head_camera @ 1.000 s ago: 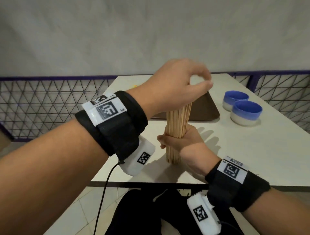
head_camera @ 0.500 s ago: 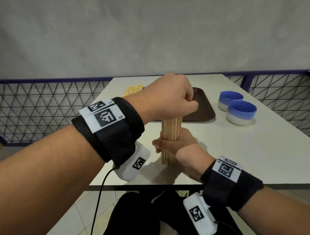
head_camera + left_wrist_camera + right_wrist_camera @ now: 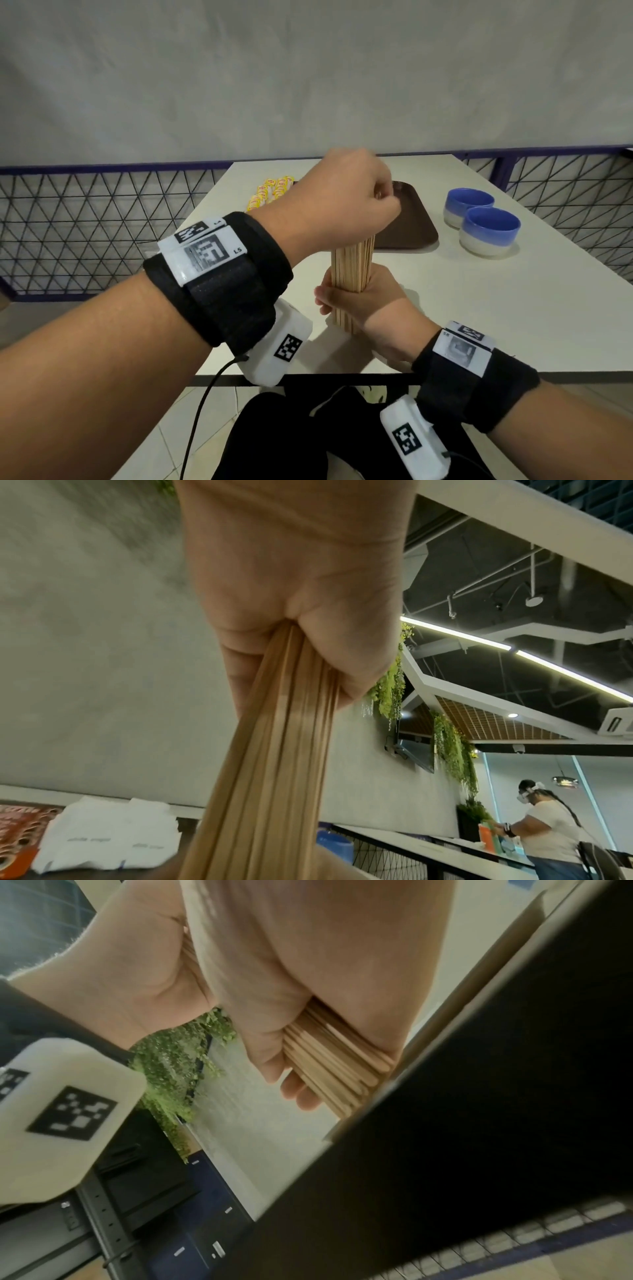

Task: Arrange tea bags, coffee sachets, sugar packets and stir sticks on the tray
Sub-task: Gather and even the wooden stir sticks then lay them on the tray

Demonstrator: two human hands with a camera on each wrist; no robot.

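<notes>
A bundle of wooden stir sticks stands upright on the white table, its lower ends on the surface near the front edge. My right hand grips the bundle's lower part; the sticks show in its fist. My left hand wraps round the top of the sticks. Behind them lies the brown tray. Yellow tea bags sit left of the tray. White sugar packets and an orange-red sachet lie on the tray in the left wrist view.
Two blue and white bowls stand right of the tray. A purple-framed mesh railing runs behind the table. A black bag lies below the front edge. A person stands far off at a counter.
My left hand has come down from above the stick tops and closed round the upper part of the bundle. The right hand keeps its grip on the lower part.
</notes>
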